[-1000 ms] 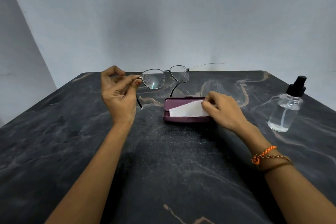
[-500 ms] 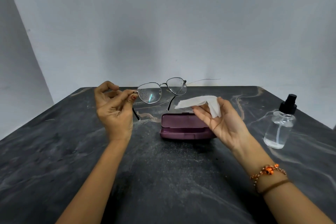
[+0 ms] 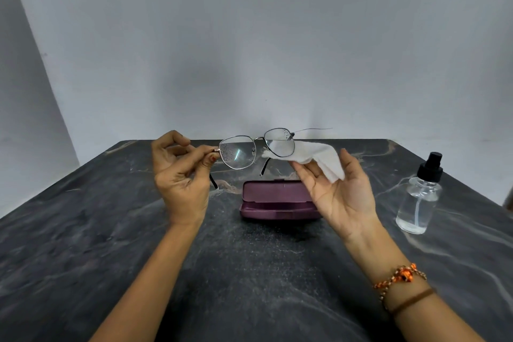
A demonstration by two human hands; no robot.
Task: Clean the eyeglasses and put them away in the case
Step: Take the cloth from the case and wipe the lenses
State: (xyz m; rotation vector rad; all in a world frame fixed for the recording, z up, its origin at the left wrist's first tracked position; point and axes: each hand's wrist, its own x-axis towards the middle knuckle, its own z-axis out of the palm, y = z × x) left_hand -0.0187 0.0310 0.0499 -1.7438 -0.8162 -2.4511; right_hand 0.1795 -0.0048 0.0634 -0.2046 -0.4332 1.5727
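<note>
Eyeglasses [image 3: 256, 150] are up in the air over the back of the tabletop [image 3: 249, 272], and we've got them pinched at the hinge corner with our left hand [image 3: 180, 175], thumb and forefinger doing the grip and the other fingers curled loosely. Both lenses carry little droplets, mostly on the one nearer that hand. One temple arm sticks out toward the wall, and two dark tips hang down below the frame.

Our right hand [image 3: 337, 189] is palm up with fingers fairly straight, and the white cloth [image 3: 319, 159] is draped over the fingertips. It sits right behind the far lens, and looks like it's touching the glass, though we can't really tell from this angle.

Below the glasses the maroon case [image 3: 277, 200] lies open on the tabletop, between our two hands. Well off to the right stands a clear spray bottle [image 3: 419, 197] with a black pump top. There's an orange beaded bracelet [image 3: 399, 280] on our right wrist
</note>
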